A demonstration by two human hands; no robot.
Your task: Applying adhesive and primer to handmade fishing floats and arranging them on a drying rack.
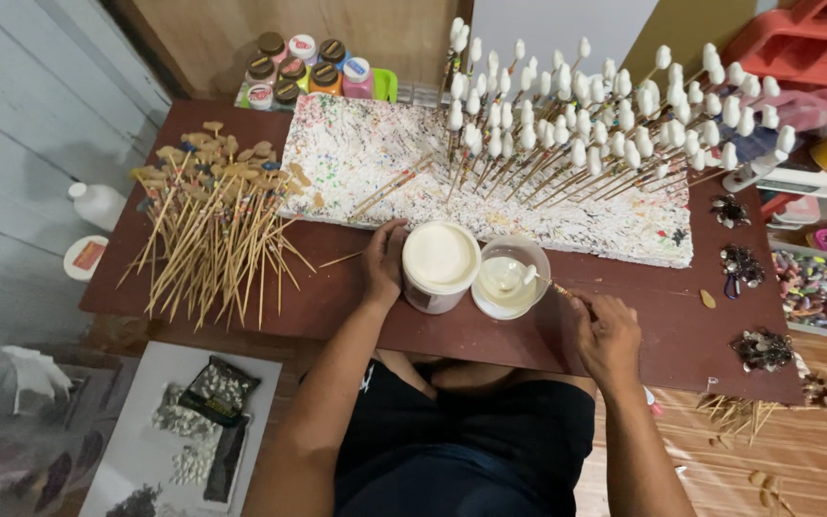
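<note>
My left hand (384, 264) is curling around the white tub (439, 266), touching its side. My right hand (608, 332) is pinching a thin stick (546, 282), whose tip is dipping into the clear cup (510, 278) beside the tub. Both are standing on the brown table (662, 316), before a paint-speckled board (375, 153) on a wooden floor (815, 450).

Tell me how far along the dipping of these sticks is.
Done, apparently: many white-tipped sticks stand upright in the paint-spattered block. In hand: the right hand holds a thin stick whose tip is over the open cup of white liquid, while the left hand steadies the white tub. Left: a big pile of uncoated brown-tipped sticks.
</note>
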